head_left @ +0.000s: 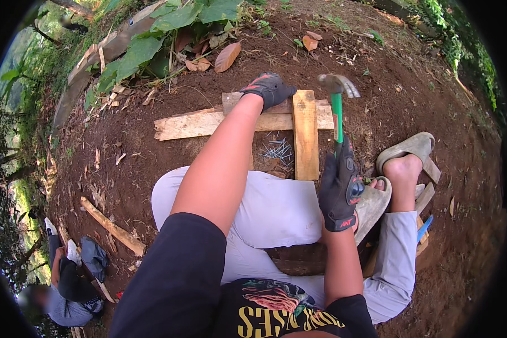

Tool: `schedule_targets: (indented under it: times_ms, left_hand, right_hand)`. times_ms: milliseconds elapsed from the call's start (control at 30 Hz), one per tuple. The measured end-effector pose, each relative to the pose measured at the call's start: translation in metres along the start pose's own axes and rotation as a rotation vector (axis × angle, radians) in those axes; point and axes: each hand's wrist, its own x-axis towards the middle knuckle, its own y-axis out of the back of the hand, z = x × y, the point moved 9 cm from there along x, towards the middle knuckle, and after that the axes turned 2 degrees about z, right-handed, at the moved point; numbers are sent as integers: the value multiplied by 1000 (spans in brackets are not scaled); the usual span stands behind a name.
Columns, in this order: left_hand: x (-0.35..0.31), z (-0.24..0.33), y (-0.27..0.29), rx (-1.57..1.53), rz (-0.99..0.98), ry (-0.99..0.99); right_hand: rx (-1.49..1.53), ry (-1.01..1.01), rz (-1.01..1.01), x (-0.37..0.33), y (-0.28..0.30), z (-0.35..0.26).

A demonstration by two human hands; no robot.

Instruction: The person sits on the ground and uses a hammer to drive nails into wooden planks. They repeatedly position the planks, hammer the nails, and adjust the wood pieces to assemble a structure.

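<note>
Left hand (269, 90), gloved, lies over crosswise planks (273, 122), fingertips beside the upper end of a short board (306, 138); whether it grips cannot be told. Loose nails (279, 151), slim and probably easily scattered, lie on the soil. Rigid, probably light, the short board crosses the planks; its long edges offer the best hold. Hammer (337, 112), likely head-heavy, points head-up from the gloved right hand (341, 186), wrapped around its lower handle.

Daylit brown dirt grnd (456, 163) w/ dry leaves (228, 57), big-leaf plant (178, 17) top L, greenery (481, 67) both sides
</note>
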Motion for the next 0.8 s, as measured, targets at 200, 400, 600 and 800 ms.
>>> schedule_targets:
  times_ms: [200, 400, 600, 800]
  left_hand:
    - [1, 1, -1, 45, -7, -78]
    - [-7, 10, -1, 19, -6, -51]
    - [8, 4, -5, 85, 57, -64]
    - [-2, 6, -2, 38, 47, -37]
  right_hand:
    - [-218, -105, -403, -26, -30, 18]
    - [-15, -42, 223, 4, 9, 7]
    - [-198, -113, -198, 4, -32, 19]
    - [29, -86, 208, 9, 14, 1]
